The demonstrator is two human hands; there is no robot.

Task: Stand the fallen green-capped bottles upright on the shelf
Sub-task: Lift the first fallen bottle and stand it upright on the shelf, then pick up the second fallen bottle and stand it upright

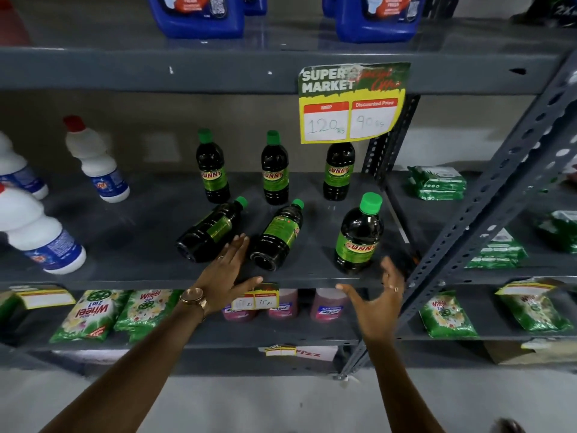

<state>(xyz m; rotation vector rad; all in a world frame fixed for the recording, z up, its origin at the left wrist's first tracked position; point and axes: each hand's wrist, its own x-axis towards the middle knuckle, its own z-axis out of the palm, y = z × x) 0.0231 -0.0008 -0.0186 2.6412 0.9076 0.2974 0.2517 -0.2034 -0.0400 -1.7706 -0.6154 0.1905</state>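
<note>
Two dark green-capped bottles lie on their sides on the grey shelf [131, 226], caps pointing back right: the left fallen bottle [209, 229] and the right fallen bottle [278, 234]. Three more stand upright behind them at the back [212, 167], [274, 168], [338, 171]. A front upright bottle [359, 235] stands near the shelf edge at the right. My left hand [226, 273] is open, fingertips between the bases of the two fallen bottles. My right hand [376, 303] is open just below and in front of the front upright bottle, holding nothing.
White red-capped bottles [93, 160] stand at the shelf's left. A hanging price sign [351, 103] covers the cap of the back right bottle. A slanted metal upright [487, 207] runs at the right. Green packets [90, 314] and pink bottles fill the lower shelf; blue jugs [196, 14] sit above.
</note>
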